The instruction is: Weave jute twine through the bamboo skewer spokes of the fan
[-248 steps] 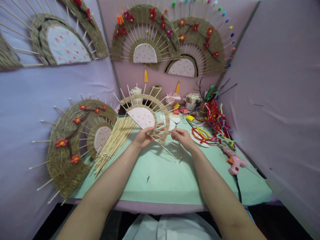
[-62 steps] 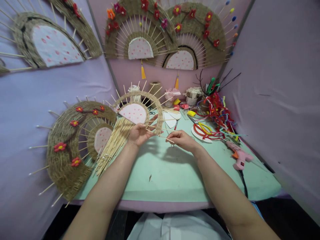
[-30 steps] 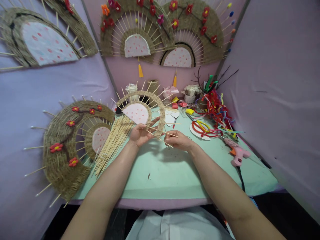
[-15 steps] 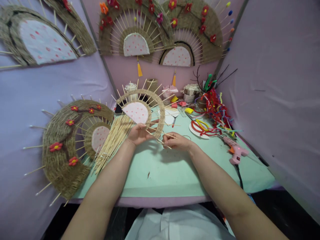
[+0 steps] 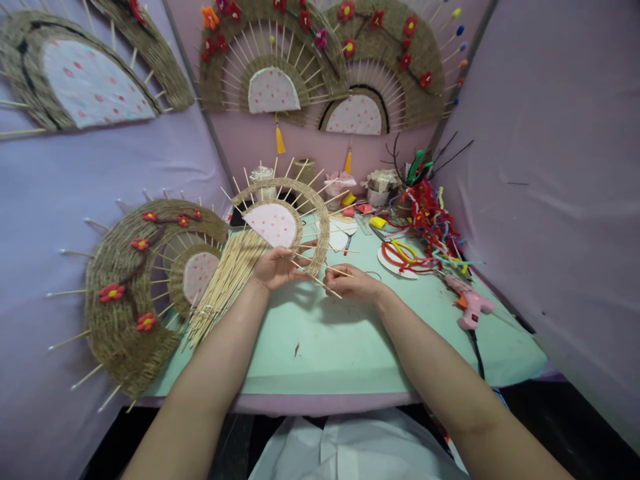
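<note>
Above the table I hold a half-round woven fan [image 5: 321,230] with thin sticks fanning out from a white, pink-dotted centre [image 5: 271,224]. My left hand [image 5: 278,268] grips it from below, thumb at the edge of the dotted piece and fingers behind. At the fan's lower right end, my right hand [image 5: 350,285] is closed with its fingertips pinched among the last sticks. Whether those fingers hold a stick or a strand of twine is too small to make out. Twine bands wrap the sticks near the centre and further out.
A bundle of thin sticks [image 5: 227,283] lies left of my hands, beside a finished flowered fan [image 5: 120,293]. To the right are scissors [image 5: 400,250], a pink glue gun [image 5: 473,303] and coloured pipe cleaners [image 5: 435,217]. A twine spool [image 5: 304,175] stands behind; more fans hang on the walls.
Almost nothing differs. Both hands keep their hold on the fan, and the view has shifted very slightly.
</note>
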`<action>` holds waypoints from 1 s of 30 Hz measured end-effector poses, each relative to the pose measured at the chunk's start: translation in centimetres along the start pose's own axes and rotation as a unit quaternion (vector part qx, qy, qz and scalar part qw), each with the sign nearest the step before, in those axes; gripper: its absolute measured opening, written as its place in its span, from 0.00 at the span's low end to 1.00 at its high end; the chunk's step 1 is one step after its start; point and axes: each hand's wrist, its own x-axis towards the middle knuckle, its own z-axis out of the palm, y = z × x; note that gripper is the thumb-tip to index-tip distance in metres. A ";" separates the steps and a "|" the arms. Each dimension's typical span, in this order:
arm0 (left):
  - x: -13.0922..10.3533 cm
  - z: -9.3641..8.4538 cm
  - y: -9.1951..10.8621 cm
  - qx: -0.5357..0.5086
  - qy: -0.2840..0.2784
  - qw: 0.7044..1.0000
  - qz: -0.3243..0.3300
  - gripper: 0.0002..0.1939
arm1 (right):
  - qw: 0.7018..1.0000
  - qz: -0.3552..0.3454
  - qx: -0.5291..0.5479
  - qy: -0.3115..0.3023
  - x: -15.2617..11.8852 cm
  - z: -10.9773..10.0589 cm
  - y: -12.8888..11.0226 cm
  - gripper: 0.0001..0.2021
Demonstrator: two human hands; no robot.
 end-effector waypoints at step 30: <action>2.4 0.9 -2.6 -0.094 0.155 0.983 -0.027 0.30 | 0.935 -0.135 0.065 0.321 2.5 -0.8 1.6 0.17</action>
